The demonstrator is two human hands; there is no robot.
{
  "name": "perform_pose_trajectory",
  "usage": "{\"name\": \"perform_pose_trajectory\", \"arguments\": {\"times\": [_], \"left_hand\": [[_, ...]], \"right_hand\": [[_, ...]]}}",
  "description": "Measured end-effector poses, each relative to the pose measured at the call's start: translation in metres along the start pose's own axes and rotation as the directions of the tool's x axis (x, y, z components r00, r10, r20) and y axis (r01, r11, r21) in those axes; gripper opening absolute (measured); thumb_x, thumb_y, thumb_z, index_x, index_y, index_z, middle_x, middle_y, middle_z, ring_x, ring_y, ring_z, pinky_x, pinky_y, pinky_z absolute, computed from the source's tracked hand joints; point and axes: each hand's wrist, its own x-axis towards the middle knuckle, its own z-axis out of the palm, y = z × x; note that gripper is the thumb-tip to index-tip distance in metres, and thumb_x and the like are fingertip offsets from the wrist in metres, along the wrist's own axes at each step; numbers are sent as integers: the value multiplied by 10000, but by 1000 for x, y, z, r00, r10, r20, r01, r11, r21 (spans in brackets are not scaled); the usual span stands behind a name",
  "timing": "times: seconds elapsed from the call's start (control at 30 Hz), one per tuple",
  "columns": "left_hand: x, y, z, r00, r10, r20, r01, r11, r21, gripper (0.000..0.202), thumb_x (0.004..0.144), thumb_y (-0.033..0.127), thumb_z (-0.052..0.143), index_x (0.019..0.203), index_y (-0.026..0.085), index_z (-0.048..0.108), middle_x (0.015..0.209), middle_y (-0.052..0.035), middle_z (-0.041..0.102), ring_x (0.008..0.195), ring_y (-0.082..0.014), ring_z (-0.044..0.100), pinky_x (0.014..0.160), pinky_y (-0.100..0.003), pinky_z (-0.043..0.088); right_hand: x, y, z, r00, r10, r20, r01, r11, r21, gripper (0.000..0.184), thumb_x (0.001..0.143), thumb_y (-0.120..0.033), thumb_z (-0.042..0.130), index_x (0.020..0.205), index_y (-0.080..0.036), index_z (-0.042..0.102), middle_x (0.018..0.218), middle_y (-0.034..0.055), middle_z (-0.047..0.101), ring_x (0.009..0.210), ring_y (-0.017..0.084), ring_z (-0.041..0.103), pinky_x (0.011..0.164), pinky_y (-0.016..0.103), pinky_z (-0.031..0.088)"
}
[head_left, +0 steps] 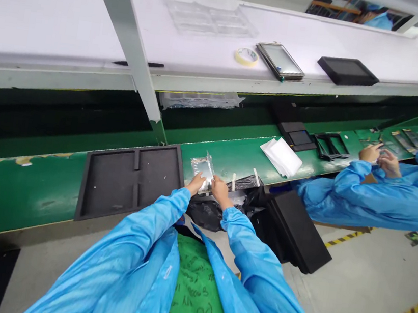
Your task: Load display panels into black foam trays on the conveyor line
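A small flat glass panel [203, 168] with a shiny, see-through surface lies at the front edge of the green bench. My left hand [195, 183] grips its near left corner, thumb over the top. At the right side of the panel, a strip of clear plastic film [210, 163] stands up. My right hand [220, 191] is closed at the lower end of that film, its fingertips beside the panel. How far the fingers reach underneath is hidden.
Left of my hands is a black two-compartment foam tray [114, 177]. Black plastic bags [207, 214] and black foam boards [299, 230] hang at the bench edge. White sheets [281, 156] and black frames [331, 146] lie rightward, near a co-worker's hands [381, 157]. A shelf post [127, 33] rises ahead.
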Motion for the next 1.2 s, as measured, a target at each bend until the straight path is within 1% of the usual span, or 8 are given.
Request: {"name": "perform_pose_trajectory", "arguments": {"times": [0.1,0.2,0.3,0.5,0.63,0.83,1.03,1.2], "left_hand": [[10,-4,14,996,-86,-36,84,995,-59,515,876,417,701,1312,172,581,1171,-167,695,939,-206,682,788,-302,512],[3,-3,14,991,-126,-41,119,984,-135,528,882,418,691,1329,168,561,959,-98,714,744,-176,681,678,-279,516],[-16,5,0,990,-138,-21,130,970,-206,557,896,362,680,1392,166,519,930,-91,723,731,-185,705,676,-292,540],[-74,20,-36,985,-106,136,146,932,-332,514,898,193,660,1394,129,543,1007,-123,756,794,-212,745,762,-340,580],[-113,25,-52,958,-19,286,143,897,-419,559,857,166,714,1390,142,546,1125,-134,754,880,-263,760,815,-405,598],[-177,33,-85,956,17,293,105,912,-395,582,896,302,729,1426,150,541,1120,-153,765,848,-229,755,777,-340,584],[-267,20,-128,914,83,396,23,967,-254,981,686,157,906,1535,251,423,1438,-196,617,1212,-343,676,1023,-434,498],[-332,-12,-170,875,87,477,54,960,-275,769,794,164,823,1478,265,486,1479,-217,578,1242,-374,659,1093,-552,426]], "right_hand": [[-9,-11,-2,1000,9,-3,-9,999,53,377,1063,-264,357,1320,-152,609,1212,193,702,1120,277,665,955,356,479],[-19,-10,-7,983,-184,-2,183,977,106,342,1035,-316,483,1288,-161,654,1265,173,670,1184,278,607,1023,373,457],[-33,0,-14,911,-405,-72,412,900,143,474,924,-389,701,1361,-220,628,1367,132,595,1251,287,526,1095,420,421],[-57,-4,-31,811,-576,-102,584,784,211,636,793,-437,842,1361,-255,624,1301,117,559,1213,276,522,1056,432,444],[-74,-28,-35,755,-642,-130,653,721,233,501,847,-398,800,1295,-238,644,1194,100,587,1125,255,551,980,405,459],[-121,-77,-32,627,-771,-110,776,606,173,125,1001,-288,585,948,-192,644,1060,96,642,1005,225,561,889,352,449],[-166,-143,-16,792,-607,-64,571,701,428,88,993,-251,528,918,-206,536,820,27,650,732,166,590,712,289,443],[-153,-134,-67,924,-131,-359,375,497,783,142,889,-326,600,916,-232,497,720,-43,610,587,114,554,584,237,442]]}}
